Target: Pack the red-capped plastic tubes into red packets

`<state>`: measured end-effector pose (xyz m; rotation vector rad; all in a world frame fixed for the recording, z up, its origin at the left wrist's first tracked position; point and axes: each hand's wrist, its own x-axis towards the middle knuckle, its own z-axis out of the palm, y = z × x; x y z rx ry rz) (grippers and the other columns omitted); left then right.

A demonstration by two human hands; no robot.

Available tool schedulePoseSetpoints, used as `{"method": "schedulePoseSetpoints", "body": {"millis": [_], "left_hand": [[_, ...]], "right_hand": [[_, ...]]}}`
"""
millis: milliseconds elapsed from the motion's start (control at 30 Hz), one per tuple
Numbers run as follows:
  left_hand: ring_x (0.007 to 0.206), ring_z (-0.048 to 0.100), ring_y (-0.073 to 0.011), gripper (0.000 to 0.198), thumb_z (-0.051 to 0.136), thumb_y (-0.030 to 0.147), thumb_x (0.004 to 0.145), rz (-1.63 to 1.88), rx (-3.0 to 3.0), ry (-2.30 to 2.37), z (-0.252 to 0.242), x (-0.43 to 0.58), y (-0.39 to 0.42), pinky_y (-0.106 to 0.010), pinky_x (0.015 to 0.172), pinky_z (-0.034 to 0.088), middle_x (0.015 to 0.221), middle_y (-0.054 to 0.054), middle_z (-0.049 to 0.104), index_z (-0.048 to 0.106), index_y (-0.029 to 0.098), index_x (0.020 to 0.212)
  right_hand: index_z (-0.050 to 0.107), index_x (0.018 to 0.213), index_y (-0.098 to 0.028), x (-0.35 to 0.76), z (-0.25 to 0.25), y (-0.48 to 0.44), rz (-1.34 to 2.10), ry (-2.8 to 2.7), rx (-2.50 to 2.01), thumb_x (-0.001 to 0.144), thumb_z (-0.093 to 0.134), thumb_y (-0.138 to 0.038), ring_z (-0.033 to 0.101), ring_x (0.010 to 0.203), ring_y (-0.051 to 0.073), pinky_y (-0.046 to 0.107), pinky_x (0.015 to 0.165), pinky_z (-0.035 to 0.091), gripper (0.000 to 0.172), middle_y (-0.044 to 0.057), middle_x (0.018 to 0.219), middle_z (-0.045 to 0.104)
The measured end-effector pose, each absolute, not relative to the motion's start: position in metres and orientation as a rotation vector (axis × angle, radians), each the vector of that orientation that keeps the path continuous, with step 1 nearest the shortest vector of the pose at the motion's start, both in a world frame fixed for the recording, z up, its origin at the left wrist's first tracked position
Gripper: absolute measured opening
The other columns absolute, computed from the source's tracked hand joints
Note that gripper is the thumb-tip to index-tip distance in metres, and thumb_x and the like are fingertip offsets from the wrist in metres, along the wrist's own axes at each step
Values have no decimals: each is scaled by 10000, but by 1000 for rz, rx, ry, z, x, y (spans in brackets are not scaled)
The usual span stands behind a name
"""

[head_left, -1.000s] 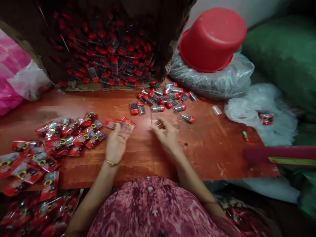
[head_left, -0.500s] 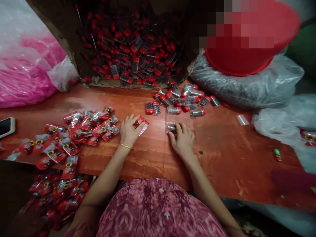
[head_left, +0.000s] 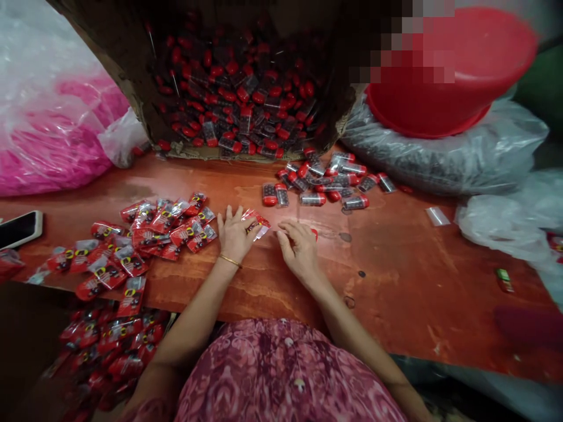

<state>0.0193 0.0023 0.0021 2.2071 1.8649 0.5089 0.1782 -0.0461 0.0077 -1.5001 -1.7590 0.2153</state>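
Observation:
My left hand (head_left: pixel 235 239), with a bangle at the wrist, holds a red printed plastic packet (head_left: pixel 263 221) near the table's middle, thumb across it. To its right, my right hand (head_left: pixel 299 249) curls around a small clear container with a red cap (head_left: pixel 315 234). Most of that container is hidden under the fingers; only its red end shows. Its end by my fingertips lies close to the packet's edge, and I cannot tell whether they touch. Left of my left hand lies a pile of filled red packets (head_left: pixel 152 225). Beyond my hands is a loose group of red-capped containers (head_left: pixel 312 199).
A tipped cardboard box (head_left: pixel 132 97) full of red-capped containers stands at the back. A red tub (head_left: pixel 440 99) sits on a stuffed plastic bag (head_left: pixel 444 164). Pink-filled bags (head_left: pixel 57 146) and a phone (head_left: pixel 20 230) are at left. More packets (head_left: pixel 114 351) lie below the table edge.
My right hand has moved left with the container, towards the packet. My left hand still holds the packet. The whole view has shifted slightly.

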Motion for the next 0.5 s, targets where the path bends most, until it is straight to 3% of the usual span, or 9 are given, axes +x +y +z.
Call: {"method": "schedulePoseSetpoints", "body": {"millis": [167,300,500], "left_hand": [[1279,400,-336,257,511,395,834,509,2178,1877,3,21,5,-594,1044,225,1237,-71,601,721,291,941],[1278,407,-324,250,524,385,825,720,2086,1902,6,23,4,-590,1041,236,1246,-87,591,726,267,913],[1305,378,-290,220,558,358,807,953,1969,1720,29,33,-11,-563,1065,206,1320,-81,528,716,279,938]], "right_hand": [[651,887,-184,177,8,-41,270,-1728,-1473,897,445,-273,605,861,195,337,801,444,225,68,903,693],[655,889,-183,177,5,-41,336,-1632,-1499,880,461,-304,604,844,199,347,796,441,229,72,899,696],[625,927,-169,159,10,-30,979,-1222,-1306,818,515,-428,594,728,151,289,712,474,301,42,848,678]]}}
